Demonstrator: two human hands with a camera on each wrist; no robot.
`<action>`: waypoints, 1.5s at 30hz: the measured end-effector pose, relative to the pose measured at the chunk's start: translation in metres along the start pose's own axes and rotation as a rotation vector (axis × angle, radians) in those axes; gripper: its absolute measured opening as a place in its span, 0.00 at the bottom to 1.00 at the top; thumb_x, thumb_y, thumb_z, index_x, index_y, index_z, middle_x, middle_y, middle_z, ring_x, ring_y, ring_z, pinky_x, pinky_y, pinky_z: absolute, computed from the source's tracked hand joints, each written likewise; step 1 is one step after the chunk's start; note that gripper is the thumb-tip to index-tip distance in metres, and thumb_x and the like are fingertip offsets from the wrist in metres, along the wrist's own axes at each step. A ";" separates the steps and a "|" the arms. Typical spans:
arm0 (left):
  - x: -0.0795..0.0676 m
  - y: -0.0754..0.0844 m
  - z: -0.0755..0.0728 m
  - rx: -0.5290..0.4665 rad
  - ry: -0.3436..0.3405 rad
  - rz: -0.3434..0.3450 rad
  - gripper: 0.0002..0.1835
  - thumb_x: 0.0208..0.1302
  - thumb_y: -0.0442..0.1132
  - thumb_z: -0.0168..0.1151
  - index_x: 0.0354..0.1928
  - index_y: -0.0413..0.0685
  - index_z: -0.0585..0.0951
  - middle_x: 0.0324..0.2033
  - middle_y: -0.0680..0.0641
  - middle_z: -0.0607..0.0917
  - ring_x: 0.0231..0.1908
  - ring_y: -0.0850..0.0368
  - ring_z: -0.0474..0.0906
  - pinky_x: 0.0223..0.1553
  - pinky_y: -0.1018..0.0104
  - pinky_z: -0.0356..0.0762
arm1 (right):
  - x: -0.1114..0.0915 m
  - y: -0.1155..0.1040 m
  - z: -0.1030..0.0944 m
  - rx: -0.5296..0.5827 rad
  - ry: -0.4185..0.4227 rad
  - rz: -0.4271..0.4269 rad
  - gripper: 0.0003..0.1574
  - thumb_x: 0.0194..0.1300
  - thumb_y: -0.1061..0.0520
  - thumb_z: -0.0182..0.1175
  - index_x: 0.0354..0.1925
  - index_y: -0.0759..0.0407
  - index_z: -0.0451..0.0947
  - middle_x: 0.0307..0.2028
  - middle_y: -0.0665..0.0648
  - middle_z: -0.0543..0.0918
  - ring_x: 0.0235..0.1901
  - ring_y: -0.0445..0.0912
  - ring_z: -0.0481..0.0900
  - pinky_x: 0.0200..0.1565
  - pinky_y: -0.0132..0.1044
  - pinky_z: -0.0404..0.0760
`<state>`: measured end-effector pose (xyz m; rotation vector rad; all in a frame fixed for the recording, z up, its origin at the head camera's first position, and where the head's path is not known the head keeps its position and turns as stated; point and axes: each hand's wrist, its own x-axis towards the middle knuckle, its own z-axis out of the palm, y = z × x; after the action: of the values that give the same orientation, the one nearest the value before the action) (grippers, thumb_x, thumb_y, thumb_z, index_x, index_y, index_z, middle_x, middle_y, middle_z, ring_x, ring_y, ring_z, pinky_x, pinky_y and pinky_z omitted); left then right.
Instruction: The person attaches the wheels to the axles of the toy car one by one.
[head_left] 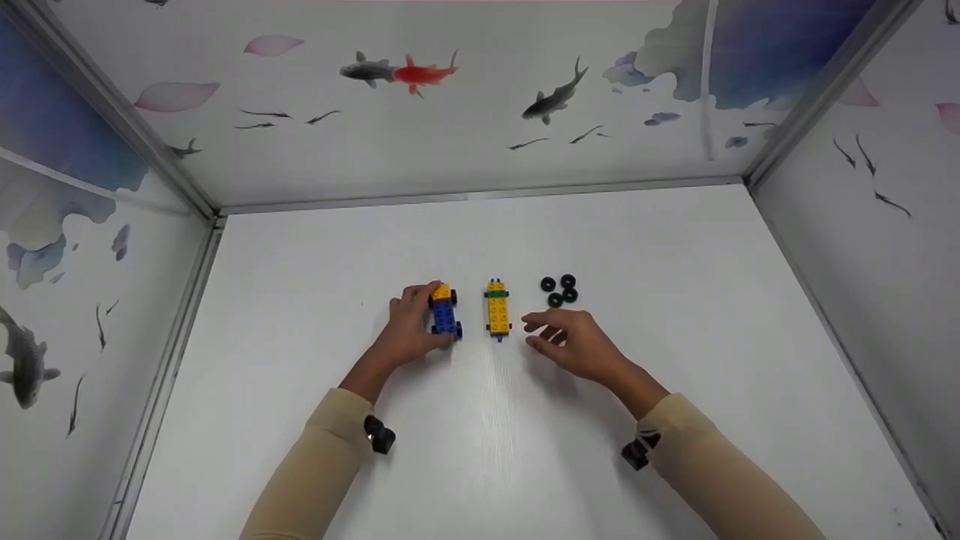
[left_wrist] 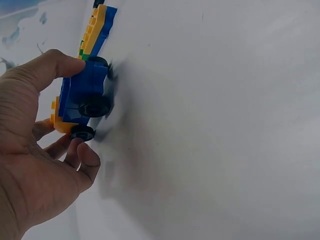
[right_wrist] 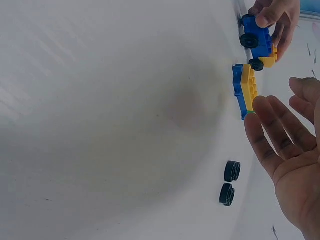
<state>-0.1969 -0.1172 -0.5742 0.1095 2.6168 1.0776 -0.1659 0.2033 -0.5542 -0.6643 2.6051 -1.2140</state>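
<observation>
My left hand (head_left: 412, 324) grips a toy car (head_left: 444, 315) of blue and yellow building blocks by its two ends, thumb at the near end and fingers at the far end. Black wheels (left_wrist: 95, 106) are fitted on this car. To its right lies a second block chassis (head_left: 498, 309), yellow on blue with a green strip and no wheels on it. My right hand (head_left: 574, 343) hovers to the right of that chassis with loosely bent fingers, holding nothing. Just beyond the right hand, several loose black wheels (head_left: 555, 299) lie in a cluster.
All of this stands on a white tabletop (head_left: 480, 450). Panels printed with fish (head_left: 555, 101) enclose it at the back and both sides, with a metal rail (head_left: 480, 196) along the back edge. Small black cameras (head_left: 380, 436) are strapped at both wrists.
</observation>
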 end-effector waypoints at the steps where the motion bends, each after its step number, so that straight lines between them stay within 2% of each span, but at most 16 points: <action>1: 0.000 0.000 0.000 0.008 -0.003 0.000 0.55 0.63 0.44 0.81 0.88 0.62 0.59 0.84 0.43 0.61 0.76 0.39 0.60 0.79 0.39 0.72 | 0.000 0.000 0.000 -0.001 0.002 -0.006 0.23 0.77 0.59 0.70 0.67 0.62 0.85 0.57 0.62 0.93 0.49 0.53 0.94 0.53 0.48 0.94; 5: 0.001 -0.002 -0.001 0.021 -0.008 0.005 0.56 0.64 0.44 0.78 0.89 0.60 0.56 0.85 0.44 0.60 0.75 0.38 0.60 0.78 0.38 0.73 | -0.001 0.001 0.000 -0.010 0.008 -0.025 0.23 0.77 0.59 0.70 0.66 0.63 0.85 0.56 0.61 0.93 0.49 0.53 0.94 0.51 0.47 0.94; 13: 0.002 -0.002 0.000 -0.013 -0.009 -0.017 0.57 0.66 0.43 0.76 0.91 0.60 0.53 0.88 0.44 0.53 0.79 0.35 0.57 0.79 0.34 0.72 | -0.001 0.004 0.001 -0.009 -0.008 -0.004 0.24 0.77 0.59 0.70 0.67 0.62 0.85 0.57 0.62 0.93 0.49 0.53 0.94 0.52 0.47 0.94; 17: 0.000 0.000 0.001 -0.016 -0.002 -0.023 0.59 0.65 0.43 0.78 0.91 0.62 0.51 0.88 0.42 0.49 0.81 0.34 0.53 0.80 0.32 0.68 | -0.001 0.007 0.000 -0.006 -0.017 0.005 0.24 0.78 0.59 0.69 0.68 0.62 0.84 0.57 0.62 0.92 0.50 0.54 0.93 0.52 0.49 0.94; 22: -0.002 0.007 0.002 -0.029 0.026 -0.029 0.62 0.63 0.48 0.81 0.91 0.66 0.50 0.88 0.42 0.48 0.81 0.35 0.51 0.81 0.31 0.66 | -0.003 0.009 -0.002 -0.009 -0.019 0.013 0.24 0.77 0.59 0.70 0.67 0.62 0.84 0.58 0.63 0.92 0.53 0.55 0.92 0.53 0.50 0.94; 26: -0.004 0.015 0.004 -0.037 0.058 -0.003 0.62 0.62 0.52 0.82 0.91 0.68 0.51 0.88 0.44 0.48 0.82 0.35 0.50 0.81 0.32 0.66 | -0.003 0.009 -0.004 -0.023 -0.012 0.025 0.24 0.77 0.58 0.70 0.67 0.61 0.85 0.60 0.62 0.91 0.55 0.55 0.91 0.54 0.51 0.93; 34: -0.008 0.025 0.011 -0.021 0.094 0.116 0.58 0.63 0.51 0.82 0.89 0.65 0.57 0.87 0.42 0.51 0.80 0.37 0.54 0.82 0.34 0.66 | -0.003 0.011 -0.006 -0.050 0.015 0.032 0.25 0.76 0.57 0.71 0.67 0.61 0.85 0.62 0.62 0.89 0.58 0.60 0.89 0.56 0.55 0.92; 38: -0.009 0.032 0.016 -0.001 0.099 0.110 0.57 0.63 0.51 0.82 0.89 0.68 0.58 0.87 0.43 0.53 0.81 0.39 0.53 0.82 0.34 0.66 | -0.004 0.014 -0.006 -0.068 0.033 0.027 0.25 0.77 0.56 0.71 0.67 0.62 0.85 0.63 0.62 0.89 0.60 0.61 0.88 0.57 0.55 0.92; 45: -0.011 0.050 0.023 0.026 0.089 0.119 0.59 0.60 0.50 0.86 0.88 0.70 0.59 0.86 0.45 0.55 0.82 0.41 0.53 0.78 0.41 0.75 | -0.005 0.020 -0.009 -0.081 0.040 0.051 0.27 0.78 0.51 0.70 0.68 0.61 0.85 0.65 0.63 0.86 0.63 0.62 0.86 0.61 0.57 0.90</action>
<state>-0.1816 -0.0679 -0.5520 0.2308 2.7338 1.1119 -0.1712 0.2231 -0.5639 -0.5902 2.6993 -1.1238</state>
